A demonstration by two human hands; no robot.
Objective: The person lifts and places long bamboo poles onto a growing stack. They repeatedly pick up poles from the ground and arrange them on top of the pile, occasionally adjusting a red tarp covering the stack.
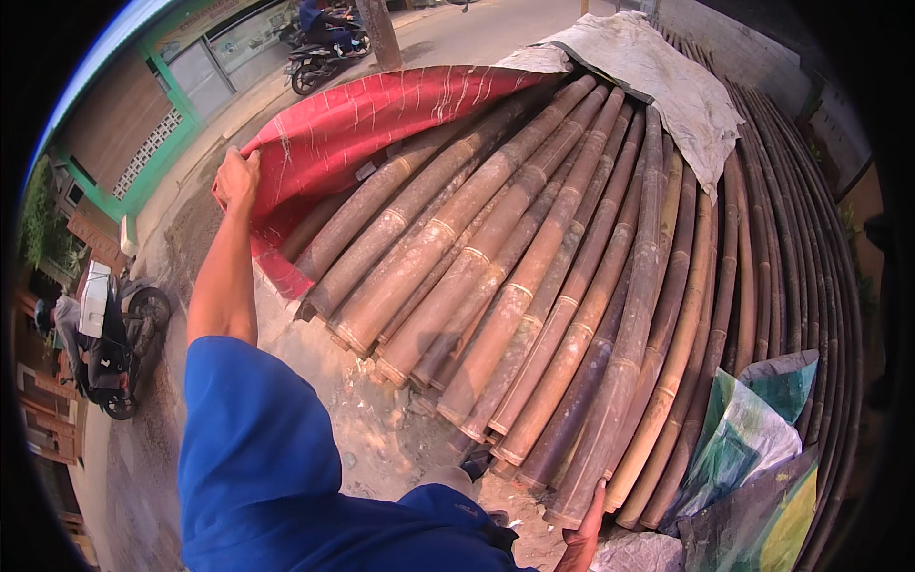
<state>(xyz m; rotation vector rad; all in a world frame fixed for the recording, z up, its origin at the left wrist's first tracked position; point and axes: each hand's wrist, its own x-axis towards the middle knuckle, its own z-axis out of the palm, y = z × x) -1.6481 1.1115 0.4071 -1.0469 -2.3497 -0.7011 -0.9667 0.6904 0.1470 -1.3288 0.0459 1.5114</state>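
Bright daylight falls on a roadside. At the upper left, a building [114, 100] has brown walls, green trim [195, 110] and a white lattice panel [148, 153]. Green plants [43, 214] grow at the far left, above a parked motorbike [119, 334] on grey pavement [152, 458]. Near the top, a person [329, 24] sits on another motorbike [315, 69] beside a brown post [378, 33]. A paved road [457, 30] runs behind; a pale wall [710, 43] stands at the upper right.

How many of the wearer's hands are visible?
2: the left hand grips the red sheet; the right hand, partly hidden, at the near end of a bamboo pole.
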